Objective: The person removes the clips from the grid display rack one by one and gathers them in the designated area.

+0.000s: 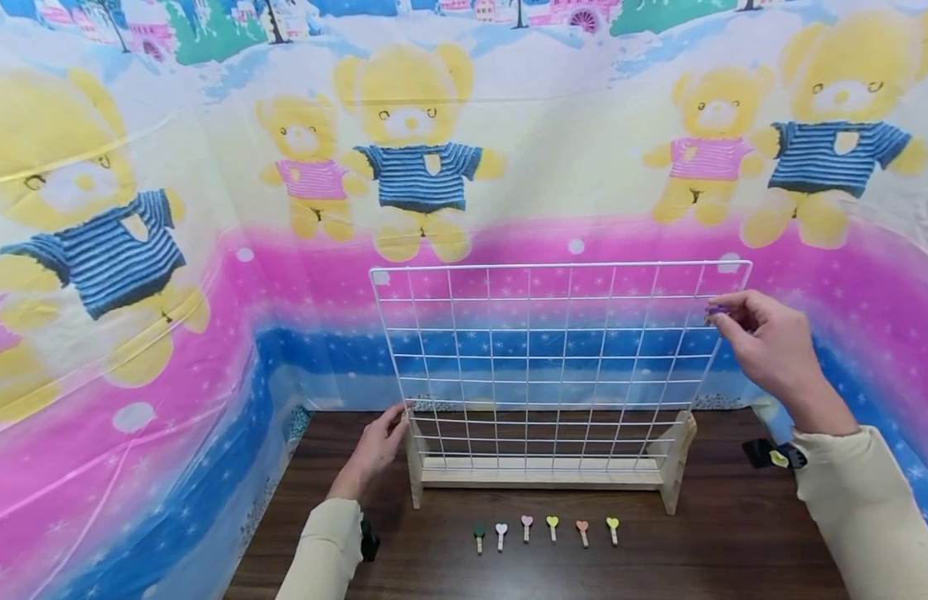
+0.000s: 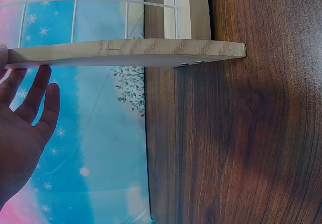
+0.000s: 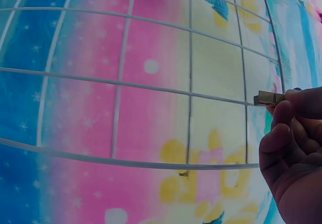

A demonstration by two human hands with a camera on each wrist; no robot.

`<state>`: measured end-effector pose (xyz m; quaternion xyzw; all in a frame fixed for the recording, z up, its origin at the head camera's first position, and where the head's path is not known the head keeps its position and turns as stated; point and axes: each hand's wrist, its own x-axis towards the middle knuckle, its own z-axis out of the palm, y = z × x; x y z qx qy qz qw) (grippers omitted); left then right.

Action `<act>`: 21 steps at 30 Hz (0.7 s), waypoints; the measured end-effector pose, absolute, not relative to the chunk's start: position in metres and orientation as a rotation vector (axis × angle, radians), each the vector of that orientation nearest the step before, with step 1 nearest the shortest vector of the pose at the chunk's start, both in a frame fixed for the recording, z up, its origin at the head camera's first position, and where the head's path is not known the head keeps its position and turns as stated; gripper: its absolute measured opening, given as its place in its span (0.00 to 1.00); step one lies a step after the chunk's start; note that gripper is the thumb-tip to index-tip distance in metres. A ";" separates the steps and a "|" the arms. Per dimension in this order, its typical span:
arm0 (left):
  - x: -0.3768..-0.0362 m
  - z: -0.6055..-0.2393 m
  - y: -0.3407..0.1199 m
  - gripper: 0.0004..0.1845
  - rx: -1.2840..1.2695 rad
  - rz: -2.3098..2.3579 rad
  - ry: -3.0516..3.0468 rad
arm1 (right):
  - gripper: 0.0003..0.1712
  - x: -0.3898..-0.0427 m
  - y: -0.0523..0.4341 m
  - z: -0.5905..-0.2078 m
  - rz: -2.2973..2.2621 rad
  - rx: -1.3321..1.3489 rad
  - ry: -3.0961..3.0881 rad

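A white wire grid panel stands upright in a wooden stand. My left hand holds the stand's left side piece. In the left wrist view the thumb lies on one face of this side piece and the fingertips on the other. At the panel's upper right edge, my right hand pinches a small wooden clothespin between thumb and fingers. Its purple part shows in the head view. In the right wrist view the clothespin's tip overlaps a wire crossing near the panel's edge.
Several heart-topped clothespins lie in a row in front of the stand, from a dark green clothespin to a yellow clothespin. The dark wooden table meets a bear-printed cloth behind. A black wrist strap hangs by the right sleeve.
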<state>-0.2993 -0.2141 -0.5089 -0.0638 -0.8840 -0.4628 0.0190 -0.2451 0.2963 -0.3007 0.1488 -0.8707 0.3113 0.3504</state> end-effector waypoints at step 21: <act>-0.298 -0.507 -0.213 0.21 -0.215 -1.423 -2.739 | 0.13 -0.237 0.280 -0.385 0.816 0.578 -2.264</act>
